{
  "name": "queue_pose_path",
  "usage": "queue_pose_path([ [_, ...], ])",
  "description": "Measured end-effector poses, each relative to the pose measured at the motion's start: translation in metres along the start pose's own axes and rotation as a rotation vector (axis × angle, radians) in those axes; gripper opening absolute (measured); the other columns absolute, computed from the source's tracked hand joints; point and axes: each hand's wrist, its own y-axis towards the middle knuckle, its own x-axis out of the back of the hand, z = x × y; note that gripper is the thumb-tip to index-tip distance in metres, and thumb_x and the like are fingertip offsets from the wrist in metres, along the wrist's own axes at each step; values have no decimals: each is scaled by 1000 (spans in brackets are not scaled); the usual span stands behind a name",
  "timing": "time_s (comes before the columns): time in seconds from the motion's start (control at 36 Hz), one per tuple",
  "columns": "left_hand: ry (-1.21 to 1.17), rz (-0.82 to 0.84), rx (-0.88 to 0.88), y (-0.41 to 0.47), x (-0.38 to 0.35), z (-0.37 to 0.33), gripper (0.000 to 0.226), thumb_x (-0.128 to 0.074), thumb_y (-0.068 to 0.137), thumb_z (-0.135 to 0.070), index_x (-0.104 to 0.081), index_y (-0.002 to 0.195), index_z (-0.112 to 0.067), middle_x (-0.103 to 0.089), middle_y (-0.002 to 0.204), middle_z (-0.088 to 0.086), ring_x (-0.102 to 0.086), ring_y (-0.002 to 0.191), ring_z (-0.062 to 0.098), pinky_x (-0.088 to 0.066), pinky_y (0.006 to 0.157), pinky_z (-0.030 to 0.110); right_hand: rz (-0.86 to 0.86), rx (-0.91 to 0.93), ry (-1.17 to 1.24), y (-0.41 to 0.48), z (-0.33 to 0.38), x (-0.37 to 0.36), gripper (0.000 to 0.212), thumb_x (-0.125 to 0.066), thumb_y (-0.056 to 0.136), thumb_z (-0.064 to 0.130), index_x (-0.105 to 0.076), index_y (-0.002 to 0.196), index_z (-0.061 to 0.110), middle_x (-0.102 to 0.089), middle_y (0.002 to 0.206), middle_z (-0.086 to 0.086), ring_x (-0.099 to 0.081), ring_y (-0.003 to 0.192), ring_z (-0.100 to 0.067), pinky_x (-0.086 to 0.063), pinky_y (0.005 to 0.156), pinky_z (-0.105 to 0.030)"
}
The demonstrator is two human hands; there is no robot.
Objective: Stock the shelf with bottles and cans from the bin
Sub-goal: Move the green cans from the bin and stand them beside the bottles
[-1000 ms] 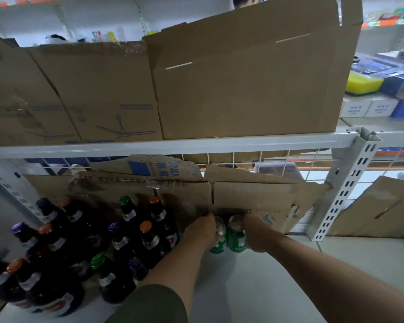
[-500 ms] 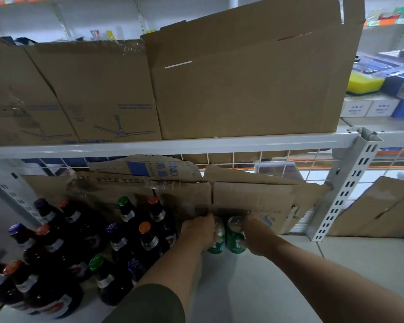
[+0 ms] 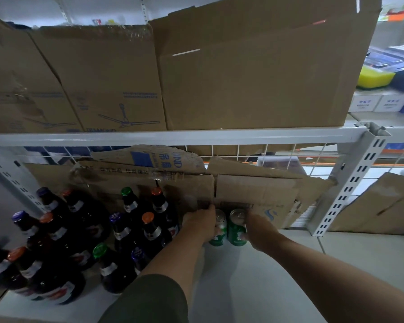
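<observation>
Two green cans stand upright side by side at the back of the lower white shelf (image 3: pixel 243 287), against torn cardboard. My left hand (image 3: pixel 202 223) wraps the left green can (image 3: pixel 219 231) from its left side. My right hand (image 3: pixel 259 228) grips the right green can (image 3: pixel 236 229) from its right side. Both cans rest on the shelf surface. Several dark bottles (image 3: pixel 128 220) with coloured caps stand to the left of the cans. The bin is out of view.
Torn cardboard sheets (image 3: pixel 254 194) line the shelf back. Large cardboard boxes (image 3: pixel 254 73) sit on the upper shelf rail (image 3: pixel 173 137). A perforated white upright (image 3: pixel 350 183) stands on the right. Small boxed goods (image 3: pixel 378 103) are on a further shelf.
Both hands and the two cans have shifted slightly further back toward the cardboard. The grips look unchanged.
</observation>
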Motion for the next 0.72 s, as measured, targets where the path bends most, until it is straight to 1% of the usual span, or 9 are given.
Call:
queue_pose_path([
  [0.06, 1, -16, -11, 1, -1, 1, 70, -60, 98, -44, -28, 153, -15, -56, 144, 13, -56, 129, 33, -44, 100, 41, -2, 14, -2, -1, -1, 0, 44, -75, 87, 25, -53, 123, 13, -65, 117, -6, -65, 104, -22, -53, 89, -30],
  [0.11, 5, -46, -22, 2, -3, 1, 66, -61, 98, -45, -32, 150, -16, -58, 141, 12, -57, 127, 32, -46, 98, 41, 0, 16, 23, -1, -2, -1, 48, -76, 85, 27, -52, 124, 14, -65, 117, -6, -65, 105, -23, -53, 91, -33],
  [0.19, -11, -61, -25, 2, -5, 2, 68, -62, 97, -46, -32, 151, -16, -59, 140, 11, -57, 128, 32, -47, 97, 41, 4, 20, 66, 0, -4, -2, 54, -80, 81, 26, -51, 126, 15, -66, 117, -7, -64, 106, -25, -53, 92, -35],
  [0.31, -22, -38, -31, 5, -2, 2, 69, -63, 96, -47, -32, 150, -16, -57, 143, 12, -56, 130, 33, -46, 99, 43, 11, 16, 58, 1, -5, -2, 48, -75, 86, 22, -51, 127, 15, -65, 119, -8, -64, 108, -25, -53, 92, -34],
  [0.39, -22, -39, -24, 4, -1, 1, 67, -63, 96, -47, -33, 148, -17, -58, 142, 12, -56, 129, 33, -46, 99, 42, 9, 14, 28, 2, -4, -2, 41, -70, 90, 22, -51, 125, 14, -65, 119, -8, -64, 107, -24, -51, 88, -31],
  [0.44, -29, -42, -26, 3, -2, 1, 66, -63, 96, -47, -34, 147, -17, -57, 143, 12, -55, 130, 33, -45, 99, 42, 10, 20, 5, 2, -5, -3, 41, -69, 91, 22, -50, 126, 13, -65, 118, -7, -65, 105, -23, -52, 87, -30],
  [0.58, -18, -36, -11, 3, -3, 0, 71, -62, 96, -48, -30, 151, -16, -57, 143, 12, -55, 130, 33, -44, 99, 42, 35, 25, 8, 1, -4, 1, 38, -69, 91, 21, -52, 124, 14, -66, 118, -7, -65, 106, -23, -52, 89, -30],
  [0.64, -11, -34, -6, 3, -2, 0, 70, -62, 97, -47, -30, 150, -15, -57, 142, 13, -56, 129, 33, -45, 99, 42, 40, 19, 27, 1, -4, 2, 40, -72, 89, 22, -53, 123, 14, -66, 118, -7, -65, 106, -23, -51, 88, -30],
  [0.72, -16, -32, -7, 3, -1, -1, 68, -61, 97, -46, -30, 150, -16, -57, 143, 13, -55, 130, 33, -44, 99, 42, 59, 9, 38, 1, -4, 3, 48, -75, 86, 24, -50, 126, 13, -64, 121, -8, -64, 109, -25, -50, 90, -32],
])
